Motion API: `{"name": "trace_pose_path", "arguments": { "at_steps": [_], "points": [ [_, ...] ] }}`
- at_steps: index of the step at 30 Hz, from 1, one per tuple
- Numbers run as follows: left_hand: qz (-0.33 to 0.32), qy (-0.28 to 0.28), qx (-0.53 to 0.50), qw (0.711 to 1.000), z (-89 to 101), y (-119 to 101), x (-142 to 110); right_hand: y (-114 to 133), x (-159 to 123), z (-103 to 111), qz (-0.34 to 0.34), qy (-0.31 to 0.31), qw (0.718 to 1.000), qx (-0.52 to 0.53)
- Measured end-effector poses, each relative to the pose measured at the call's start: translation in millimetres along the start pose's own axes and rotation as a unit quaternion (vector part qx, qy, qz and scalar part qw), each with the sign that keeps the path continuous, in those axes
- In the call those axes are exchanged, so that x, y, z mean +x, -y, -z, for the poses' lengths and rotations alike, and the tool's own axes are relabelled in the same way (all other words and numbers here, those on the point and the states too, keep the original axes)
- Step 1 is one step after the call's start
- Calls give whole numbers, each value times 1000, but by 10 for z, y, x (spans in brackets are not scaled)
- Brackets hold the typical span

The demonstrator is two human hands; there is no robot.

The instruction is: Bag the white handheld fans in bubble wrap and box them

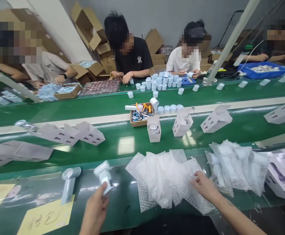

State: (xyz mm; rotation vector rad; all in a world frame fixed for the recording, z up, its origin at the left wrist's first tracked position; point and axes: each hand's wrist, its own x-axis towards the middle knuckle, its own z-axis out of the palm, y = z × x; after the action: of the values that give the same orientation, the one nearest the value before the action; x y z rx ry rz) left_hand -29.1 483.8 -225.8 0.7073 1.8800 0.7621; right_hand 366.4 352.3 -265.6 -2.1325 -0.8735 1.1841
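Note:
My left hand [97, 205] is closed round the handle of a light-blue handheld fan [102, 171], held just above the near bench and slightly blurred. A second handheld fan [69, 182] lies to its left, its handle end over a yellow paper [46, 217] with handwriting. My right hand [205, 186] pinches the right side of the top bubble-wrap bag in a spread pile of bubble-wrap bags [164, 179]. Beyond that hand are several filled bubble-wrap bags [238, 166], with pale-blue items showing through.
White printed boxes [283, 173] lie at the right. Open white boxes [153, 129] stand along the green belt [123, 147], near a carton of small parts [142, 114]. Across it, co-workers sit by many pale-blue cups [160, 81] and a blue tray [262, 70].

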Motion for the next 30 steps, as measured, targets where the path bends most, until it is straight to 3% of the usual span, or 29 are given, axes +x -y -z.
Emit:
{"name": "trace_pose_path", "arguments": {
  "at_steps": [1, 3, 6, 8, 10, 12, 13, 15, 18, 22, 26, 30],
  "points": [
    [-7, 83, -76, 994, -271, -20, -237, 81, -34, -17, -3, 1, 999, 46],
    [-22, 229, -126, 965, -851, -37, -729, 266, -106, -23, -14, 23, 988, 155],
    [-24, 450, -42, 892, -1677, 58, -1354, 461, -181, 63, -22, 69, 951, 300],
    [-50, 553, 47, 830, -2107, 214, -1615, 463, -188, 224, -26, 40, 928, 369],
    [-113, 578, 180, 788, -2403, 413, -1742, 355, -192, 488, -30, -26, 908, 416],
    [-215, 528, 350, 744, -2574, 606, -1769, 166, -240, 817, -39, -88, 890, 446],
    [-263, 495, 417, 716, -2624, 687, -1759, 54, -290, 978, -47, -99, 883, 456],
    [-306, 460, 487, 677, -2682, 803, -1719, -182, -428, 1229, -71, -64, 880, 466],
    [-292, 471, 487, 675, -2713, 852, -1644, -523, -634, 1303, -108, 70, 874, 469],
    [-246, 472, 446, 720, -2673, 737, -1537, -829, -711, 922, -110, 180, 840, 500],
    [-175, 456, 350, 799, -2548, 576, -1494, -810, -600, 538, -91, 260, 806, 524],
    [-113, 428, 245, 863, -2428, 476, -1565, -600, -457, 454, -97, 305, 818, 478]
  ]
}}
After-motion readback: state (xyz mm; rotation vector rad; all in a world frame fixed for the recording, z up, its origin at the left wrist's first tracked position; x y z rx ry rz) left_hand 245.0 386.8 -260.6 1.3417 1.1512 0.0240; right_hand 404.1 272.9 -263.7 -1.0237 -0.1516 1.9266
